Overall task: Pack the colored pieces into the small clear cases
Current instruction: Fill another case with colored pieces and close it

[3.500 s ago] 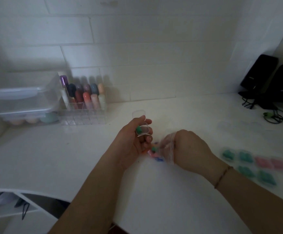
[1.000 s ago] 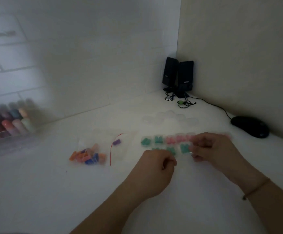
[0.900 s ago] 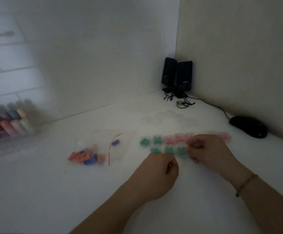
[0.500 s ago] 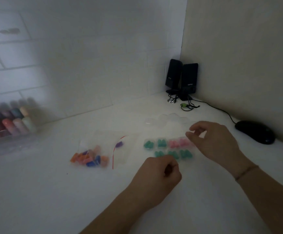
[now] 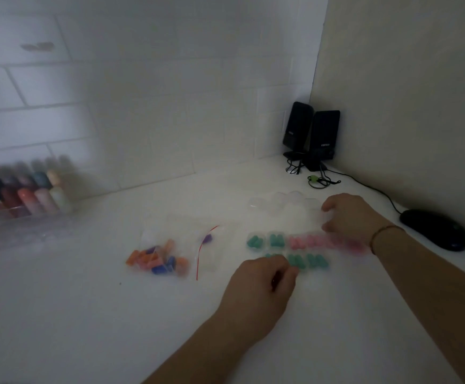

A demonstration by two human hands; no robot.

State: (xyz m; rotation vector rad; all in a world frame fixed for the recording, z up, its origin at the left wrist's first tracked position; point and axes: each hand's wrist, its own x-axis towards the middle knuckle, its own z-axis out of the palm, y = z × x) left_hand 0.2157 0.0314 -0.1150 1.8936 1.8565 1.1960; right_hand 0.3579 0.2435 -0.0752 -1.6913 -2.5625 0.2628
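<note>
Filled clear cases lie in two rows on the white counter: green ones [image 5: 275,241] and pink ones [image 5: 311,242] behind, green ones [image 5: 307,261] in front. My left hand [image 5: 262,286] is curled in a loose fist, its fingertips at the left end of the front green row, with nothing seen inside it. My right hand [image 5: 348,216] reaches over the pink row and pinches an empty clear case [image 5: 323,217] at the edge of a cluster of empty cases [image 5: 281,202]. A clear bag of loose orange, blue and purple pieces [image 5: 158,260] lies to the left.
Two black speakers [image 5: 311,134] stand in the corner with cables [image 5: 320,180]. A black mouse [image 5: 435,230] sits by the right wall. A clear organiser of coloured bottles [image 5: 26,198] stands at the far left against the tiled wall.
My right hand left the green cases in the front row, lifted, and moved back to the empty cases. The left hand stayed curled by the front row. The view panned right from the organiser.
</note>
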